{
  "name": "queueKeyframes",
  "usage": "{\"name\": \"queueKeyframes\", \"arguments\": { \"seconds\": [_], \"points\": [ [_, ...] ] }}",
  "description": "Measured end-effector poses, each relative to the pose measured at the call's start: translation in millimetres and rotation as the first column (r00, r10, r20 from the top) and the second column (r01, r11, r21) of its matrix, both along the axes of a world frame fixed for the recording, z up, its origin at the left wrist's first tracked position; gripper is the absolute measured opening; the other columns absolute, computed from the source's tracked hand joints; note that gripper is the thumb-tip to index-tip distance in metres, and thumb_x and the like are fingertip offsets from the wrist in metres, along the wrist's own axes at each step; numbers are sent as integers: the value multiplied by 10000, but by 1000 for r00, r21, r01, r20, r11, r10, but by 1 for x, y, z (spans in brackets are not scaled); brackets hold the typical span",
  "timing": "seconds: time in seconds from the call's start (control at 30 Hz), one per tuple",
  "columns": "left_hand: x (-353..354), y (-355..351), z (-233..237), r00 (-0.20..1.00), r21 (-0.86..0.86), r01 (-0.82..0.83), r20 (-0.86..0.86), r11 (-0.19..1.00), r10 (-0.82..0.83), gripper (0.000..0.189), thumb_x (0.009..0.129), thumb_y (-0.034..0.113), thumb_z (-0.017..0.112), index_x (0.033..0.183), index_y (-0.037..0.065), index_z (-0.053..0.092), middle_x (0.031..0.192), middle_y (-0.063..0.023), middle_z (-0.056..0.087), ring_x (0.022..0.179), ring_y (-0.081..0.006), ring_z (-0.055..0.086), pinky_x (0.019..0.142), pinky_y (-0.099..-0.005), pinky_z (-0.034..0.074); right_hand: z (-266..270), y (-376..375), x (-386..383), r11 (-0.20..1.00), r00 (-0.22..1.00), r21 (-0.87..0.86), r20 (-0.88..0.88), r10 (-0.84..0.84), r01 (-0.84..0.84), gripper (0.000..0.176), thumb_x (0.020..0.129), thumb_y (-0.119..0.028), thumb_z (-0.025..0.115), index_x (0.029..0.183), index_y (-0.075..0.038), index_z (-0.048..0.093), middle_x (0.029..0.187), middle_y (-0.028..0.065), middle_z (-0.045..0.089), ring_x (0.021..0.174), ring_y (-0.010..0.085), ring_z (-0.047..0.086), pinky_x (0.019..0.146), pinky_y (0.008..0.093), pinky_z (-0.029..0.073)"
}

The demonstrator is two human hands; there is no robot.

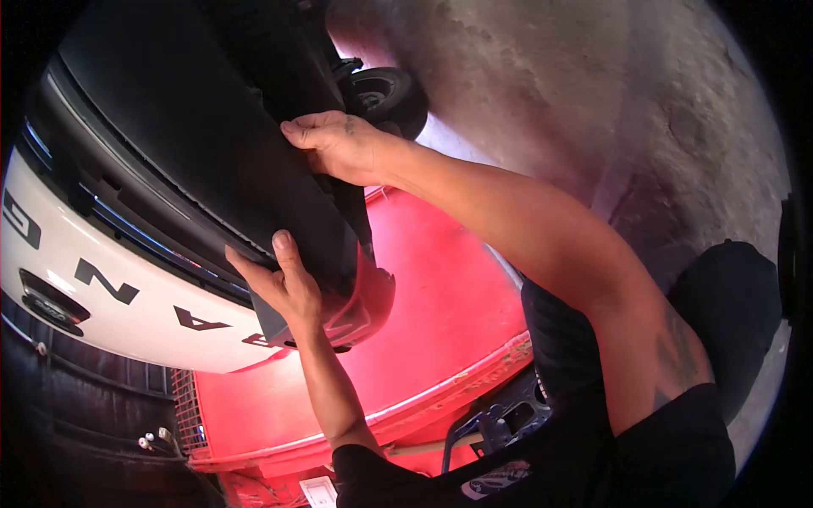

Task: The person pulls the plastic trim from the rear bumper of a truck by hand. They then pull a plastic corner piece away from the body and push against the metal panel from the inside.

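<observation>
A large black bumper (199, 110) runs along the pickup's white tailgate (144, 296), which carries big black letters. My left hand (292, 284) rests against the bumper's near corner, thumb up and index finger stretched toward the gap beside the tailgate; its other fingers are mostly hidden. Farther along, my right hand (339, 146) grips the bumper's outer edge, thumb on the face and fingers curled behind it. Close to my left hand, a glossy red part (368, 296) shows at the vehicle's corner.
A red workbench or panel (440, 279) lies beyond the corner. A tyre (389, 100) stands behind my right hand, near the concrete floor (542, 93). Below are a dark blue metal or plastic part (508, 419), a wire grille (188, 406) and a small white box (318, 491).
</observation>
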State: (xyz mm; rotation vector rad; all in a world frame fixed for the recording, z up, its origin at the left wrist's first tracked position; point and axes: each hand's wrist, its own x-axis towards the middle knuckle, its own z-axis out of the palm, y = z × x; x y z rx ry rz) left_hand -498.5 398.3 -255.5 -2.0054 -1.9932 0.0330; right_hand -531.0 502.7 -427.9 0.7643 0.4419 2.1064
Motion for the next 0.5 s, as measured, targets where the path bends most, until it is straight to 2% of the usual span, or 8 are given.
{"name": "queueKeyframes", "arguments": {
  "seconds": [0.17,0.27,0.37,0.5],
  "points": [
    [-2,-1,0,999,5,-4,34,1000,4,661,1036,329,669,1473,-81,390,1390,-194,520,1231,-256,525,1081,-364,408,2,-2,-3,999,999,-9,-25,32,-33,390,1047,-363,631,1238,-24,667,1211,70,700,1115,197,636,1031,373,487],
    [-1,0,-1,999,5,-22,43,1000,21,694,1035,322,670,1498,-91,358,1428,-208,492,1261,-263,514,1096,-367,403,-2,-10,-5,998,998,-18,-5,55,-55,358,1045,-339,634,1231,-35,676,1196,51,701,1104,179,633,1006,356,487],
    [-3,-2,-1,997,23,-47,57,999,45,750,1033,314,674,1528,-110,303,1465,-230,457,1289,-271,501,1111,-371,401,-6,-25,-13,992,993,46,11,120,-120,265,1038,-245,628,1197,-45,696,1172,36,699,1062,159,632,941,328,487],
    [-6,-2,1,999,20,-38,33,999,37,827,1025,309,686,1550,-138,228,1492,-256,426,1315,-277,487,1124,-374,403,-11,-22,-8,990,995,101,38,96,-99,268,1037,-213,616,1227,-40,691,1184,43,700,1079,159,632,951,329,486]
  ]
}}
